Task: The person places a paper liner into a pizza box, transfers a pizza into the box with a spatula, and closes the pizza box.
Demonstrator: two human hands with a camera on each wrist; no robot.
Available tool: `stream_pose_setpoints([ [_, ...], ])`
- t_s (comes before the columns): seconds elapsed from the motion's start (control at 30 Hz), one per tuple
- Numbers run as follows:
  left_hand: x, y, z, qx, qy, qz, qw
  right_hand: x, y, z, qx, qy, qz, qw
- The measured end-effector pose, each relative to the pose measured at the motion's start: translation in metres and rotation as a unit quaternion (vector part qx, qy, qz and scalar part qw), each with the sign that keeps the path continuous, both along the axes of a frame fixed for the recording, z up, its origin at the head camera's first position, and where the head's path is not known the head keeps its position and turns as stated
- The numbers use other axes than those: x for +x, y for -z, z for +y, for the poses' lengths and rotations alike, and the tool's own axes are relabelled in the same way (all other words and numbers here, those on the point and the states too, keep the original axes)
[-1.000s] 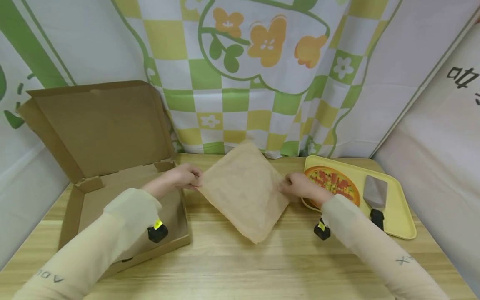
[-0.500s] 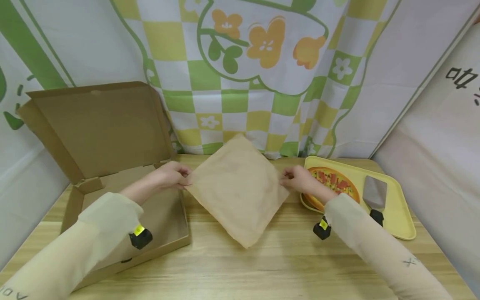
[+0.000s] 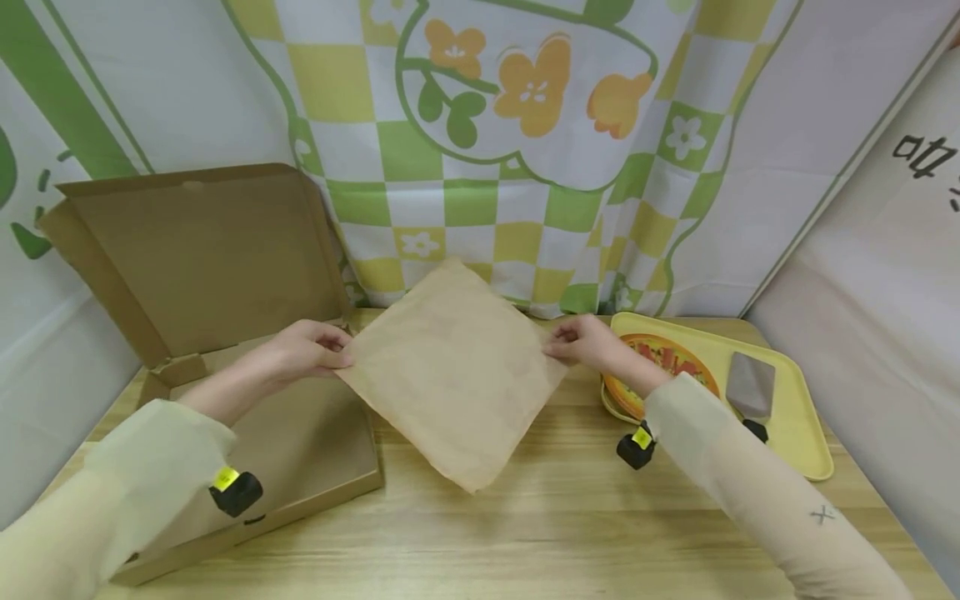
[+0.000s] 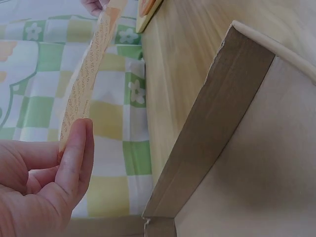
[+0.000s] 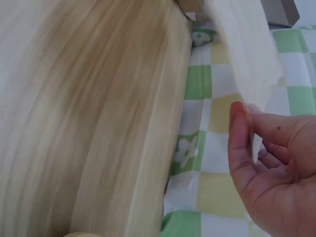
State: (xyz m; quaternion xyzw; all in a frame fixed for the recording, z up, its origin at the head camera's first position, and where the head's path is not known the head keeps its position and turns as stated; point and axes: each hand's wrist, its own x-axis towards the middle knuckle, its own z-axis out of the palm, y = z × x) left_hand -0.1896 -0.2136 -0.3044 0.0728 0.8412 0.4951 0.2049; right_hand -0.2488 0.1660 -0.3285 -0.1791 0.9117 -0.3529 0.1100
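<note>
While both hands work on the same sheet, they stay well apart, one at each side corner. Left hand (image 3: 311, 348) pinches the left corner of the brown paper sheet (image 3: 453, 375) between thumb and fingers; right hand (image 3: 585, 340) pinches the opposite corner likewise. Sheet spreads diamond-wise between them, above the wooden table (image 3: 525, 542), slightly rumpled — left wrist view shows printed lettering on one face. Cannot tell whether its near corner touches the wood.

Left hand, seen from the head, overlaps the open cardboard box (image 3: 315, 446); lid (image 3: 206, 258) leans up at the back. Right hand is near a yellow tray (image 3: 798, 417) bearing a pizza (image 3: 678, 362) and, beside it, a server with a flat blade (image 3: 750, 385) — dark handle mostly hidden by the right sleeve (image 3: 720, 454). Checked green, yellow and white cloth (image 3: 480, 200) with flowers hangs behind the table.
</note>
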Motion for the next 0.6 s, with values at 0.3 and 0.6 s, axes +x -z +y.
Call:
stream_pose_setpoints([
  [0.3, 0.010, -0.001, -0.024, 0.003, -0.019, 0.001, 0.9998, 0.003, -0.012, -0.020, -0.039, 0.009, -0.052, 0.998],
  [0.6, 0.012, 0.007, -0.052, 0.061, -0.023, 0.002, 0.9979, 0.005, -0.016, -0.037, -0.101, 0.014, -0.054, 0.993],
])
